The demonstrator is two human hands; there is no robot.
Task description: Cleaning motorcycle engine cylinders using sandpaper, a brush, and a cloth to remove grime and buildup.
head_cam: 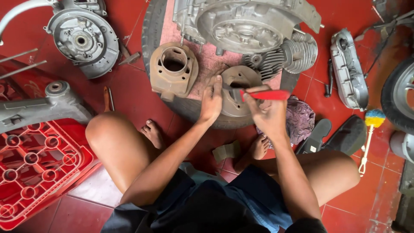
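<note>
While the person sits low with knees spread, the left hand (211, 101) lies flat-fingered on the rim of a round rusty-brown cylinder part (237, 92), steadying it without gripping, and the right hand (268, 114) is closed around a red-handled tool (265, 95) whose tip meets the part's face. That part rests on a pink cloth (207, 64) over a tyre (151, 39), at its near edge. Being cast metal, it is probably heavy, stiff and gritty rather than slippery; its outer rim looks the safest hold. Just left sits a second brown casting (174, 69); beyond, a large grey engine case (246, 26) and a finned cylinder (293, 54) crowd the far side. A red crate (39, 168) hems in the left knee.
</note>
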